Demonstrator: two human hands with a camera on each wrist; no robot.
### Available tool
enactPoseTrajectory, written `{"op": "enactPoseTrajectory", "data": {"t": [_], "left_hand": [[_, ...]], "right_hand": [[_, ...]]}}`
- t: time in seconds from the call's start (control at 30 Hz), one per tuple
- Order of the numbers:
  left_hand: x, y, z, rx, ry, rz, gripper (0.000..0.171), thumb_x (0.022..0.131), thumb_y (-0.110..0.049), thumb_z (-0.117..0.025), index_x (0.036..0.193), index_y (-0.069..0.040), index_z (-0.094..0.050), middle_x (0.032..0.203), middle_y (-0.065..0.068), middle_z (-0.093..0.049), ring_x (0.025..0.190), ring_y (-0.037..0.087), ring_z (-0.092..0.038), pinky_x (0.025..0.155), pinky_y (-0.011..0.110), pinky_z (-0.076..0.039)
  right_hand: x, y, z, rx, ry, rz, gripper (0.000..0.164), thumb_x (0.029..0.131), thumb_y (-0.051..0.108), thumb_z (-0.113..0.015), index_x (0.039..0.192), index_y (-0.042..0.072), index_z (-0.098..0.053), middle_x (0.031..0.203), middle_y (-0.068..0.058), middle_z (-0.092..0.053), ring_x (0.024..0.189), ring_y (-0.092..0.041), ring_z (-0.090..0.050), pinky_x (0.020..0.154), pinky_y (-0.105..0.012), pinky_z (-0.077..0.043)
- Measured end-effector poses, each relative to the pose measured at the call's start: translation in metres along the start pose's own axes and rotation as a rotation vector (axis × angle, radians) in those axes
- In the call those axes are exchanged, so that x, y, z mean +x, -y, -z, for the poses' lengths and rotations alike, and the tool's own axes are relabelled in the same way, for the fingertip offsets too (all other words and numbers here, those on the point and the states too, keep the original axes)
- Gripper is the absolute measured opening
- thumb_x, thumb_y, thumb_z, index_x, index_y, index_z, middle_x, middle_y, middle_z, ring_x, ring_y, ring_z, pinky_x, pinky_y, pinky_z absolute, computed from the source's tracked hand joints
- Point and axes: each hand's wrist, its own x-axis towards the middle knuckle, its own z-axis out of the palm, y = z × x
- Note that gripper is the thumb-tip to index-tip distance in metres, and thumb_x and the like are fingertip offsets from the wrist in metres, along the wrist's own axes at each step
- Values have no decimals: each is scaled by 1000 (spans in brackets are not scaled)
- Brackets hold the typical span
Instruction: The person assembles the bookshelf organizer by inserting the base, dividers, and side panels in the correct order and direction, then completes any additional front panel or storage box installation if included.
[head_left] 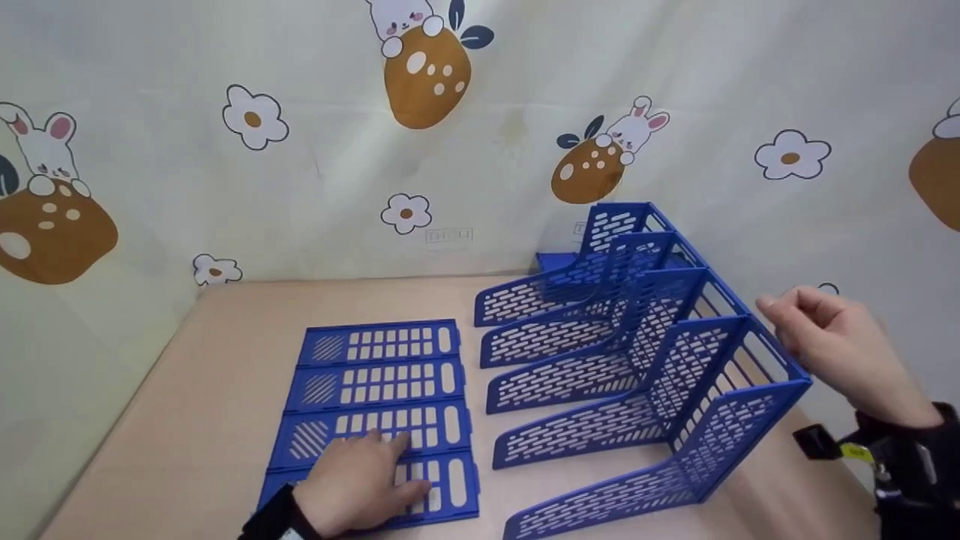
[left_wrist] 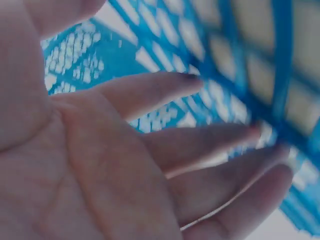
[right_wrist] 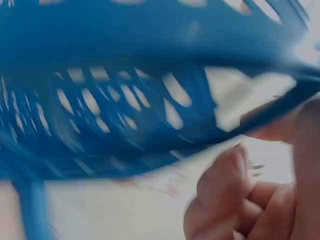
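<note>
The view ahead is filled by a pale cloth [head_left: 322,187] printed with rabbits, brown fruit and white flowers. Below it, the lower part of the head view is taken up by a desk [head_left: 157,450] with a light, pinkish surface. At four o'clock from the middle of that view, a blue file rack [head_left: 694,334] is stood on the desk; its five perforated dividers are held in a row by a slatted back, and their low ends are pointed towards nine o'clock. Just beside the rack, at its nine o'clock, a blue panel [head_left: 375,410] is laid flat, made up of four joined sections pierced with slots and grids.

The two hands are held well apart. By the left hand [head_left: 356,480], the panel's six o'clock side is covered; the fingers are kept extended and spread over the grid, nothing being clasped. The right hand [head_left: 847,360] is held at the rack's three o'clock, fingers curled close by the top edge of the back — whether that edge is pinched or merely neighboured cannot be told.

At five o'clock from the right hand, its wrist is wrapped in a black cuff [head_left: 919,480]. Another blue piece [head_left: 555,262] is partly hidden behind the rack, at eleven o'clock. Smallest of all, a yellow-green tag [head_left: 856,452] is seen by the cuff.
</note>
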Motion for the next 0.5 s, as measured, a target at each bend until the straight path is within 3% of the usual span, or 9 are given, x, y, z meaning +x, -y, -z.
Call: {"op": "enactPoseTrajectory", "data": {"t": [0.1, 0.23, 0.4, 0.5], "left_hand": [[13, 7, 18, -37, -42, -39, 86, 89, -58, -85, 155, -8, -62, 156, 33, -58, 148, 60, -50, 121, 84, -34], [35, 16, 32, -65, -23, -20, 105, 80, -57, -94, 165, -11, -50, 173, 37, -30, 157, 72, -21, 115, 95, -17], [45, 28, 24, -86, 34, -3, 111, 74, -53, -98, 168, -21, -48, 178, 33, -24, 157, 72, -18, 112, 97, -3], [46, 31, 21, -93, 39, -33, 105, 78, -51, -96, 168, -23, -48, 179, 30, -24, 159, 70, -15, 115, 95, 0]], "right_hand": [[5, 37, 17, -108, -71, 64, 34, 115, 36, -57, 101, 5, -62, 71, 2, -58, 60, -17, -53, 50, -25, -46], [24, 105, 24, -173, -61, 240, 25, 112, 37, -65, 110, 12, -70, 81, 0, -69, 66, -15, -63, 56, -18, -51], [58, 199, -10, -437, 102, 376, 38, 108, 62, -57, 121, 28, -72, 101, 7, -75, 85, -14, -68, 75, -27, -57], [77, 248, -45, -539, 266, 363, 44, 108, 59, -56, 124, 22, -71, 111, 2, -76, 96, -21, -70, 85, -41, -60]]}}
